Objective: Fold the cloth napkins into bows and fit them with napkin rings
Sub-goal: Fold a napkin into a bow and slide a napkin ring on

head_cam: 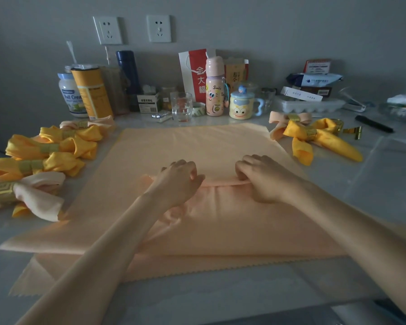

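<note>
Centre of table (373,184): left hand (181,181) and right hand (265,179), fingers curled, pinch a pleat in peach napkin (220,146). Ringed bows (21,146) finished at 9 and 2 o'clock; this one barely begun.

White jar (69,97): its blue label read "Full Cream".
Pink bottle (214,90): "Smile" stood in black script, and beside it a word beginning with "T" was cut off.
Red-and-white paper bag (195,73): white characters ran downward, "大" and "福" plain enough; I could not be sure of the top one.
Small white box (148,103): its print was too small for me to read.
</note>
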